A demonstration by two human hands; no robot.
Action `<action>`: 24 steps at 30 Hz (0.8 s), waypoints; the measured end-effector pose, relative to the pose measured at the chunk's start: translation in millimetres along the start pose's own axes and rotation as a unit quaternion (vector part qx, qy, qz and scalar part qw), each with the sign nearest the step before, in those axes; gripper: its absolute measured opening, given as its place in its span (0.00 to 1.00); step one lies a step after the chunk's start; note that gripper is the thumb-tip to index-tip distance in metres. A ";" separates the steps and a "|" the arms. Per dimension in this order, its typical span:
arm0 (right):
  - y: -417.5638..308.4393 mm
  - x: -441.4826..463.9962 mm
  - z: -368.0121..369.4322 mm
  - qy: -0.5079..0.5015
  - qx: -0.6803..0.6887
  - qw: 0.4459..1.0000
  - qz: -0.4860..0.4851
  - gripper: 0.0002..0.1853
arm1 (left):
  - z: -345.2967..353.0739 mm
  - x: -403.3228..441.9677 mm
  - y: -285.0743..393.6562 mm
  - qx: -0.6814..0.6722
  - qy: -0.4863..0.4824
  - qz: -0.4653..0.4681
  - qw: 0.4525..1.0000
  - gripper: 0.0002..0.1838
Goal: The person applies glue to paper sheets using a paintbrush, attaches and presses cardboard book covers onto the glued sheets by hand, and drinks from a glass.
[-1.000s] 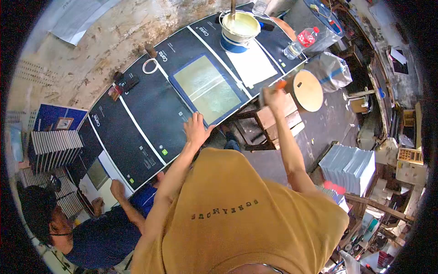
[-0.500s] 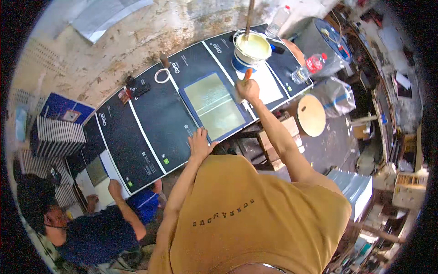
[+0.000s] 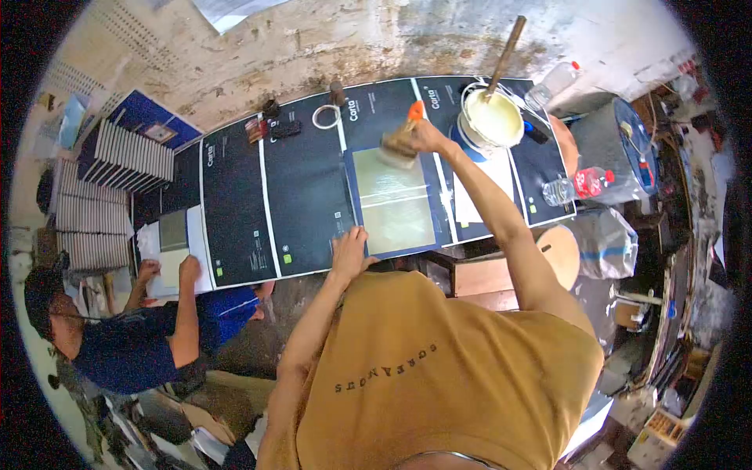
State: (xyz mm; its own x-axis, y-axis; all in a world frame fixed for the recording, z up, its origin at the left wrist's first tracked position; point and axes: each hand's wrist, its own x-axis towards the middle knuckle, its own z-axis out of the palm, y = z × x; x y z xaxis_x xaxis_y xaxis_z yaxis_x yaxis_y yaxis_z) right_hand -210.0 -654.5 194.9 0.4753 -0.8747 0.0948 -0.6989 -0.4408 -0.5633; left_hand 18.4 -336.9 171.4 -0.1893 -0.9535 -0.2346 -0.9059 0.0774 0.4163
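Blue-edged sheet [image 3: 395, 225], brush [image 3: 401, 146] at far border, broad black table [image 3: 301, 176] leftward

We see the brush [image 3: 400, 150] blurred, its handle [image 3: 417, 110] partly hidden by the right hand [image 3: 428, 137]; tiny print [image 3: 255, 260] on the table [image 3: 301, 176] escapes us.

The brush [image 3: 401, 144] has an orange handle and brownish-grey bristles. The panel [image 3: 398, 225] is greenish grey, crossed by a white strip and edged in navy. The tabletop [image 3: 301, 176] is black, with white lines and lettering. The bucket [image 3: 472, 138] is white and blue, its contents [image 3: 495, 119] cream.
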 end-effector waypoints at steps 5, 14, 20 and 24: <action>-39.6 48.2 0.8 -0.035 -0.149 0.988 -0.024 0.23 | -6.7 3.0 10.4 0.017 -0.027 -0.037 0.999 0.37; -105.2 88.4 19.5 0.020 -0.002 0.995 -0.103 0.17 | -9.3 5.7 12.3 0.016 -0.027 -0.047 0.998 0.37; -80.1 -36.6 -90.5 0.337 0.414 0.835 0.137 0.25 | -54.2 80.2 -23.6 -0.072 0.084 -0.006 0.994 0.21; -43.1 -176.4 -119.9 0.473 0.511 0.697 0.173 0.26 | -64.6 191.4 29.0 -0.055 0.072 0.254 0.963 0.26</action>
State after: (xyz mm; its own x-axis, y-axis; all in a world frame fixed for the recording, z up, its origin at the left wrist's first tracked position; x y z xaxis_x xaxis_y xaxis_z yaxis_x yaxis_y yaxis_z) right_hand -327.9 -505.4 300.9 -0.5289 -0.8479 0.0353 0.2902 -0.2197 -0.9314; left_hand -19.5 -535.9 195.2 -0.5365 -0.8316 0.1440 -0.6633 0.5209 0.5372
